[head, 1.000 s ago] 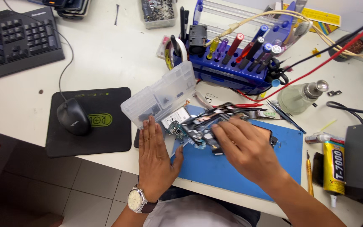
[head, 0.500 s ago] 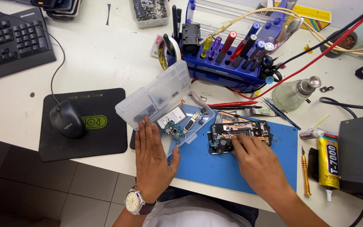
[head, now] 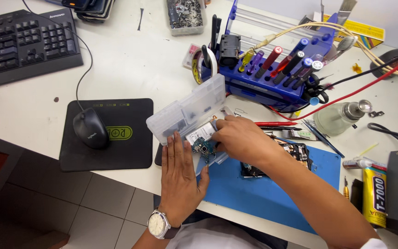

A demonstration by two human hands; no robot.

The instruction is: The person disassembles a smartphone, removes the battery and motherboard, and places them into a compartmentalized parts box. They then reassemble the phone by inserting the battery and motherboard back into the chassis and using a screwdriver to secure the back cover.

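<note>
My left hand point(head: 180, 177) lies flat, palm down, on the near edge of a clear plastic parts box point(head: 187, 113) whose lid stands open. Inside the box lie a small green circuit board point(head: 203, 148) and a white-labelled part point(head: 200, 133). My right hand point(head: 240, 137) reaches across from the right into the box, its curled fingertips at the white-labelled part; whether they grip it is hidden. An opened black phone point(head: 295, 154) lies on the blue work mat point(head: 263, 193), partly under my right forearm.
A blue tool rack point(head: 272, 69) with screwdrivers stands behind the box. A mouse point(head: 90, 128) sits on a black pad at the left, with a keyboard point(head: 24, 44) beyond it. A glass dispenser bottle point(head: 339, 117), a yellow glue tube point(head: 374, 196) and red tweezers point(head: 277, 123) lie at the right.
My right hand has left the opened phone and moved left into the plastic box. The phone now lies on the blue mat. My left hand stays on the box's edge.
</note>
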